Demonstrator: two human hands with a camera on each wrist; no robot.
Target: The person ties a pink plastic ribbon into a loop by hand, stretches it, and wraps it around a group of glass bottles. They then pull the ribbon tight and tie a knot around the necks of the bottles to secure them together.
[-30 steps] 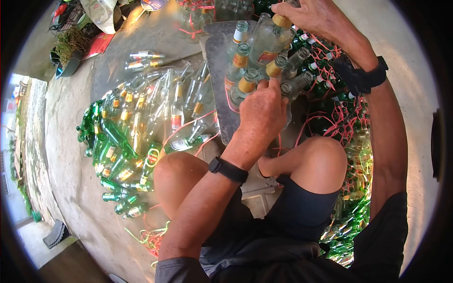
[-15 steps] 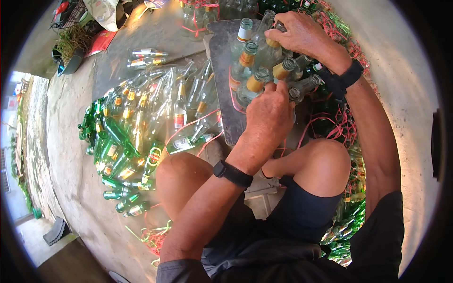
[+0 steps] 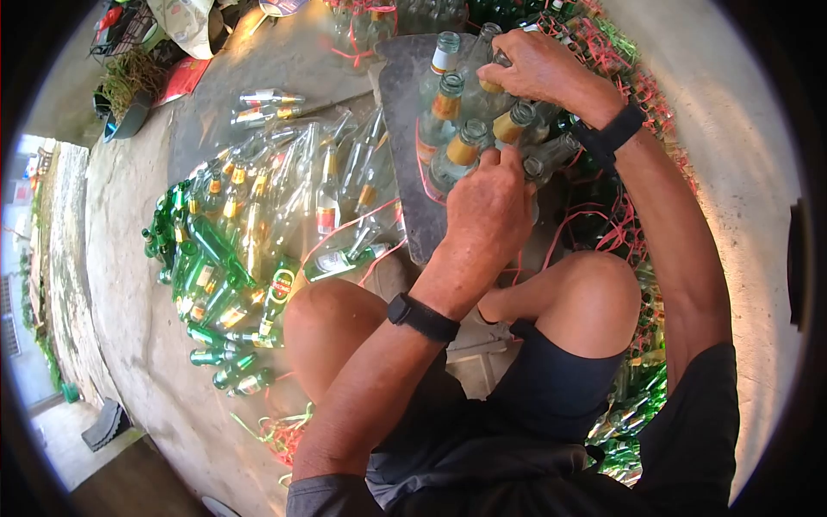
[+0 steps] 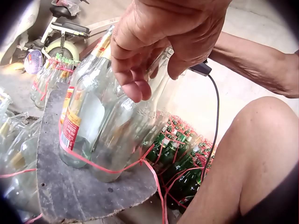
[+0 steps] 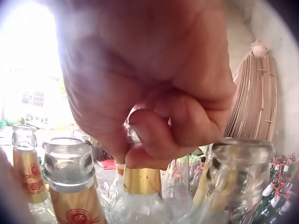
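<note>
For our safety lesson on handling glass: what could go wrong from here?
The clear bottles stand close together on the board, so they might knock and crack. The pink string trails over the board's edge and could snag, tipping one. The left hand and right hand are at the necks; a chipped rim might cut a finger.

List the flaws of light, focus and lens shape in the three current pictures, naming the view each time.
Head: wide-angle bending, black rounded corners, bright glints on the loose bottles; left wrist: darkened corners, pale washed-out floor; right wrist: upper left blown out to white, right hand shaded and soft.
</note>
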